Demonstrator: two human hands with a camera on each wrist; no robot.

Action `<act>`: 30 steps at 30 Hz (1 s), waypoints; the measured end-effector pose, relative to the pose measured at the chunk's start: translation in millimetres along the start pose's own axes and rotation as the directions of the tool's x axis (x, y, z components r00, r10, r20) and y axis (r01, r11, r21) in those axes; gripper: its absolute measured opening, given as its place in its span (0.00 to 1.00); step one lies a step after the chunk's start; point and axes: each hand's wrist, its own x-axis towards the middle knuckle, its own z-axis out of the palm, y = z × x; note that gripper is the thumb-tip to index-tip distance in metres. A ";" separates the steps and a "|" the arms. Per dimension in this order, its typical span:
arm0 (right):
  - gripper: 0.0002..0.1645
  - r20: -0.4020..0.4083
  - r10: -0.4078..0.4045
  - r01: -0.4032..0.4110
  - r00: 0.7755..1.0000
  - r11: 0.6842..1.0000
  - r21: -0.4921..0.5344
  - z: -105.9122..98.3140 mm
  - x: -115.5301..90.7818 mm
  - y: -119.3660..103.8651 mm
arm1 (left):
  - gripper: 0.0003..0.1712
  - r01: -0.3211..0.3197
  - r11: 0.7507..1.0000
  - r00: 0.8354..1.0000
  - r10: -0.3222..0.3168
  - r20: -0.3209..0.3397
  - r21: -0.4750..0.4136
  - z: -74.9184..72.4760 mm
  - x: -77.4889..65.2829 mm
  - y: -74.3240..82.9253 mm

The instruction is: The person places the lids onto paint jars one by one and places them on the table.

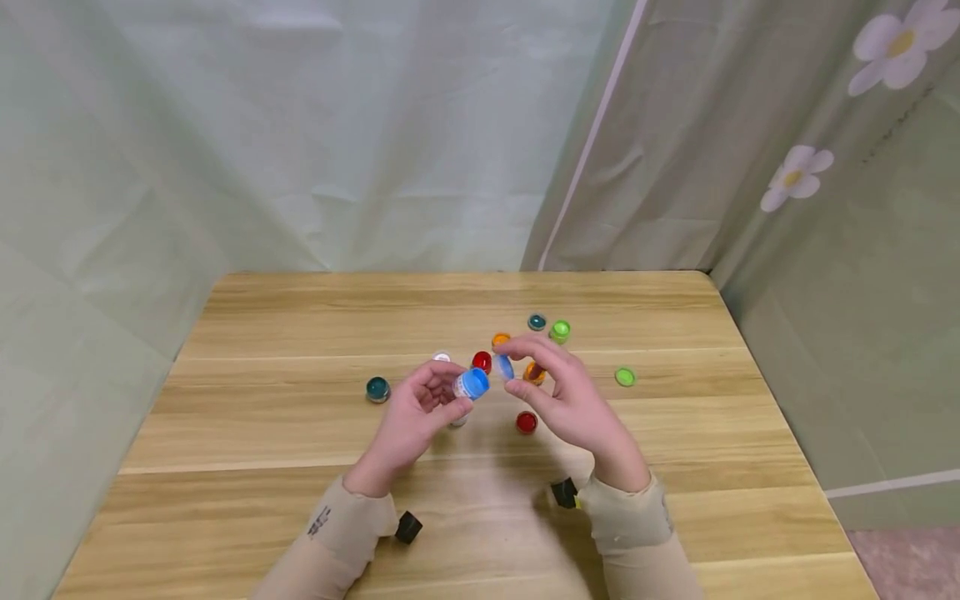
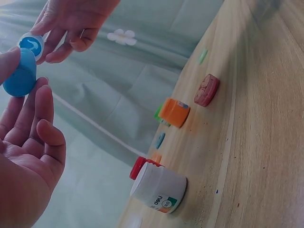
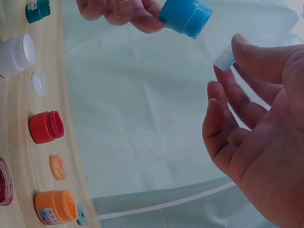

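We grip a blue jar (image 1: 472,383) in the left hand (image 1: 411,417), thumb on one side and fingers on the other, while the right hand (image 1: 566,400) pinches a lid (image 1: 504,367) between its thumb and fingertips. The jar is held up above the wooden table (image 1: 285,333), uncapped and tilted, with its mouth turned towards the lid. The lid stands on edge just beside that mouth, apart from it, and in the left wrist view we see blue paint smeared on its inner face. Below and around our hands lie more pots and caps — a red jar (image 1: 482,361) and an orange jar (image 1: 534,372), both uncapped, with an orange lid (image 1: 501,340) near them and a red lid (image 1: 527,422) on the side nearer to us. Farther back we have a small teal lid (image 1: 537,322) just beside a green jar (image 1: 559,331), and a green lid (image 1: 626,377) lies off to the right. A teal jar (image 1: 378,389) sits to the left, and a white jar (image 3: 16,54) stands near a white lid (image 3: 39,84). Beyond the table's far edge hangs a pale curtain (image 1: 420,150) — white flowers show on its right part.
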 end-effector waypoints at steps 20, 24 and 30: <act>0.25 0.041 -0.083 0.087 0.996 0.988 -0.126 7.5 -0.9 -8.1 | 0.20 -0.019 1.000 0.999 0.019 0.026 0.007 1.7 -0.8 4.0; 0.25 0.052 -0.099 0.105 0.994 0.984 -0.140 7.8 -1.0 -8.4 | 0.20 -0.012 1.000 0.999 0.012 0.032 -0.001 2.8 -1.8 3.9; 0.25 0.059 -0.112 0.120 0.992 0.982 -0.149 8.6 -1.2 -8.2 | 0.20 -0.013 1.000 0.999 0.013 0.040 -0.009 2.9 -2.2 2.5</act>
